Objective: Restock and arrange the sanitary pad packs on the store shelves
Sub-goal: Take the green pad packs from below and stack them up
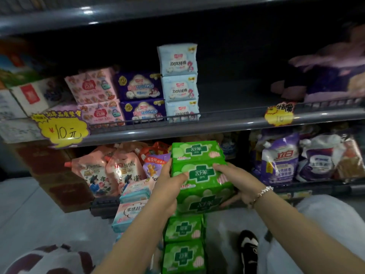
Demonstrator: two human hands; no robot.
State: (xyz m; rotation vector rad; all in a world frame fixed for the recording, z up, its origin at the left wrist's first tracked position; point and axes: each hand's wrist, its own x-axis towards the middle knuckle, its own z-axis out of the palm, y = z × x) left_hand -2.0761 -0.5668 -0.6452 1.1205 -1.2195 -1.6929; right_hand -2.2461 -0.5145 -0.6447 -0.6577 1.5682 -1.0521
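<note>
I hold a stack of three green pad packs (199, 175) in front of the lower shelf. My left hand (167, 186) grips the stack's left side, thumb across the middle pack. My right hand (239, 182) grips its right side, fingers on the front and under the bottom pack. Two more green packs (183, 242) lie below on the floor. On the middle shelf (217, 123) stand pink packs (92, 95), purple packs (140, 97) and a column of three pale blue packs (179, 84).
Right of the blue packs the middle shelf is dark and bare up to purple bags (325, 80). Detergent pouches (110, 175) and purple bags (280, 157) fill the lower shelf. Pale blue-pink packs (134, 202) lie stacked by my left arm. A yellow price tag (63, 131) hangs at left.
</note>
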